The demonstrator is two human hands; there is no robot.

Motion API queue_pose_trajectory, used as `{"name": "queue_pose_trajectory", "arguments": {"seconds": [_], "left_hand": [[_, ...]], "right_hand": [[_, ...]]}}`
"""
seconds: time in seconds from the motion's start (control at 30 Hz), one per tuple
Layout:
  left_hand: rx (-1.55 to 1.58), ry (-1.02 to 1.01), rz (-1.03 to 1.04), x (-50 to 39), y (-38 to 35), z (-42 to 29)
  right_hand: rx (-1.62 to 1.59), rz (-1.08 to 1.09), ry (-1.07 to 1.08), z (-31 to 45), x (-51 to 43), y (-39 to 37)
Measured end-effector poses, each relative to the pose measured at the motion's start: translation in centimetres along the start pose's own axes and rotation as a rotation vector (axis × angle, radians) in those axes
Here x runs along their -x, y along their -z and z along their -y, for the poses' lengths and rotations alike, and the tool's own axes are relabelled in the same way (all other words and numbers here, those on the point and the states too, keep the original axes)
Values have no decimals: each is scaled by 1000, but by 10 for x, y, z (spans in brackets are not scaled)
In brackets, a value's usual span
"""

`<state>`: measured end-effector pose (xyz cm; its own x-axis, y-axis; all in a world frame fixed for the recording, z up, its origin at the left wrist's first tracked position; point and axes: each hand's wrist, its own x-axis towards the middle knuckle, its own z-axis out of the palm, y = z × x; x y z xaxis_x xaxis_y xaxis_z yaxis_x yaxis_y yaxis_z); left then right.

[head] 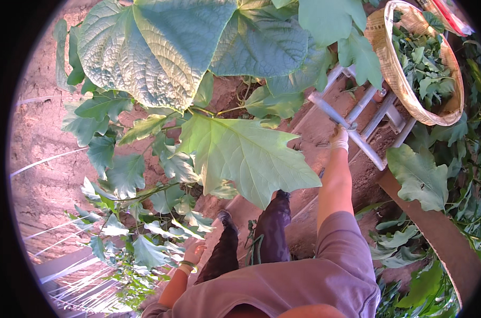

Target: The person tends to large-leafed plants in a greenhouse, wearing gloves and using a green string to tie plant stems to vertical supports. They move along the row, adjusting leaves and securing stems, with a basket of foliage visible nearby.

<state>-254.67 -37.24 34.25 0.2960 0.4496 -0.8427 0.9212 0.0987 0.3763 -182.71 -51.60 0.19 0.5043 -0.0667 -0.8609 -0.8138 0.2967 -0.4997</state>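
My right hand [338,138] is closed around a tubular metal handle [354,137], near the joint of a T-shaped bar. The handle belongs to a metal frame [362,104] low over the soil path, and a whitish band circles my right wrist. At my left side hangs my left hand [193,253], its fingers loosely curled and apart with nothing seen in them; a bracelet [189,265] is on that wrist. Beyond the frame's far right part stands a woven-plastic basket or sack [387,71] with a round rim, holding cut green leaves and shoots [421,59].
Large lobed leaves [248,155] and a broad, wrinkled leaf [157,47] hang close before me. Pale strings [49,161] run through the plants on the left. Rail-like lines [308,204] follow the path by my feet. A brown strip [435,234] curves along the right-hand plants.
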Motion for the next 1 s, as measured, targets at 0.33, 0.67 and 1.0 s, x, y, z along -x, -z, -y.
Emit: {"name": "queue_pose_trajectory", "arguments": {"seconds": [0.33,0.67,1.0], "left_hand": [[-45,-201,-37,16,6,-18],[274,-125,137,-23,32,51],[259,-506,3,20,127,169]], "right_hand": [[578,283,298,4,208,81],[273,183,57,-55,465,169],[2306,-67,1243,-98,442,194]]}}
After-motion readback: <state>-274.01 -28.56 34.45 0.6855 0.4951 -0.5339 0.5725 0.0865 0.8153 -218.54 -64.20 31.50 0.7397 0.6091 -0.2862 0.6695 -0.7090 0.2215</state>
